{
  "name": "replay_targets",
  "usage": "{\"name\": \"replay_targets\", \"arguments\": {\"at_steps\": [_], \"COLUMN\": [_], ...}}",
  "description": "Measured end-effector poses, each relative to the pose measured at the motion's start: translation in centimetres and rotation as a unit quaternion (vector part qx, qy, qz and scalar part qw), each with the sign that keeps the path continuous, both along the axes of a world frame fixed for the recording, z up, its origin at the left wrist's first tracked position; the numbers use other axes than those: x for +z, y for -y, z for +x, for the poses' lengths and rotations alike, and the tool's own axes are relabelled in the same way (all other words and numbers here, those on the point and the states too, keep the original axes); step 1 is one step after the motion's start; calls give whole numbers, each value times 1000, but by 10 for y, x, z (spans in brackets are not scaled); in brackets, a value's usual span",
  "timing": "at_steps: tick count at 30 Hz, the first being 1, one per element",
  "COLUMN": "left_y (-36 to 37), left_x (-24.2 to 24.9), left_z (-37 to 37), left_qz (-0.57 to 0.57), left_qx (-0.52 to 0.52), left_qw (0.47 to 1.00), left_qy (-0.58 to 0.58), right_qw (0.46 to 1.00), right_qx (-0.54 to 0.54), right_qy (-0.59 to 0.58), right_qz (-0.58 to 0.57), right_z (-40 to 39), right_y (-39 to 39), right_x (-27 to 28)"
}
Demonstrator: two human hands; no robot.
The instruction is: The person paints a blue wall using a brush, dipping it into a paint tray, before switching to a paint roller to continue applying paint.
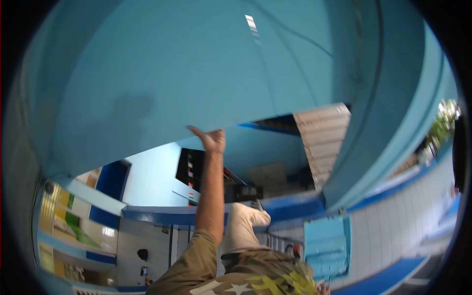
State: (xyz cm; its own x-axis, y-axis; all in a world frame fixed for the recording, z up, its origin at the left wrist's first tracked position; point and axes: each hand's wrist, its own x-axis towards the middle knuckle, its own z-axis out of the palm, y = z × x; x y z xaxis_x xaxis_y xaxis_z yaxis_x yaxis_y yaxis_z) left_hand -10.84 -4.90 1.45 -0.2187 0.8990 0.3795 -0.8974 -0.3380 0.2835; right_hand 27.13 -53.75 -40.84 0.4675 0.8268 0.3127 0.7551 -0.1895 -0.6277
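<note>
My left hand (214,141) is raised at the lower edge of a light blue wall panel (196,73). Its thumb sticks out to the left against the panel, while the other fingers look curled at the edge and are partly hidden. At the bottom right, beside my patterned shirt (241,287), a small part of my right hand (324,289) shows; its fingers are too cut off to read. My bent knee in beige trousers (243,223) is by a blue ledge (290,209).
Part of a ladder (276,243) shows below my leg. A turquoise table (327,246) stands on the tiled floor (378,226) to the right. Beyond the opening are a corrugated sheet (324,140) and dark shelving (189,169). A blue pillar (393,108) rises at right.
</note>
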Motion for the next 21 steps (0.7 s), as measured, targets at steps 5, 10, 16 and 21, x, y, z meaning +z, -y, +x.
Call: {"name": "replay_targets", "arguments": {"at_steps": [5,10,16,21], "left_y": [-19,-13,-21,-22], "left_x": [-19,-11,-18,-17], "left_z": [-27,-20,-32,-36], "left_qz": [76,42,57,45], "left_qx": [-218,-123,-107,-81], "left_qw": [970,990,990,992], "left_qy": [78,-51,-69,-80], "right_qw": [989,943,891,842], "right_qx": [-106,-301,-286,-177], "right_qy": [-43,46,38,-176], "right_qz": [-94,-137,-350,-478], "right_z": [48,94,133,143], "right_y": [126,130,148,148], "right_x": [118,96,52,40]}}
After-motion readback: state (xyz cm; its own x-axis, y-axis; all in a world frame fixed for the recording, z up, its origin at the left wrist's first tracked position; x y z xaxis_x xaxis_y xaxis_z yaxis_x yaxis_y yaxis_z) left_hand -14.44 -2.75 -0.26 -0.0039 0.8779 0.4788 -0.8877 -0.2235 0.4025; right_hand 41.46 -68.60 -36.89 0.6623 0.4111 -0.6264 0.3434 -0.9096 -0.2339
